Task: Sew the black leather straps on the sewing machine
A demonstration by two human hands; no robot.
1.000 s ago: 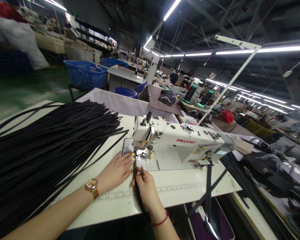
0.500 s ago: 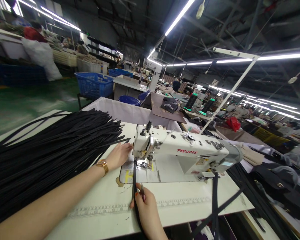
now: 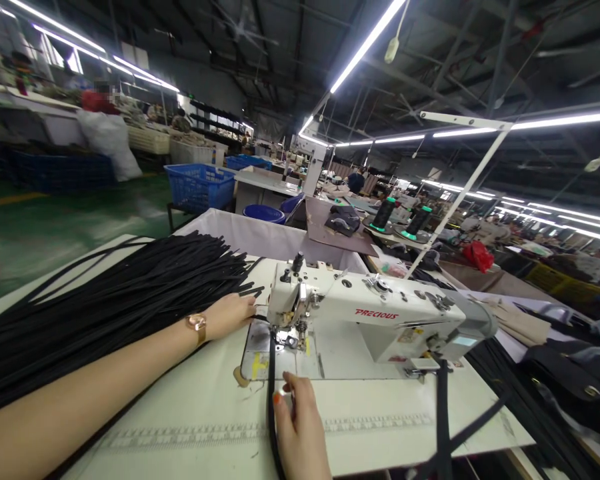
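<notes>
A white sewing machine (image 3: 370, 307) marked PRECIOUS stands on the pale table. My left hand (image 3: 230, 315), with a gold watch on the wrist, reaches to the left of the needle area, its fingertips closed together near a dark strip end behind the machine head. A black strip (image 3: 272, 400) runs from under the presser foot toward me. Beside that strip, my right hand (image 3: 299, 413) is curled around small metal snips, which are mostly hidden by the fingers. A big pile of black strips (image 3: 130, 300) lies at the left.
A printed ruler (image 3: 190, 435) crosses the table front. Black strips (image 3: 443, 413) hang at the machine's right end. Behind are a cloth-lined bin (image 3: 270, 239), a blue basket (image 3: 200, 187), thread cones (image 3: 384, 215) and a thread stand pole. Another person in red is far left.
My left hand has moved slightly left, away from the machine head. My right hand has shifted off the black strip to its right, and the snips show less. The view has turned a little.
</notes>
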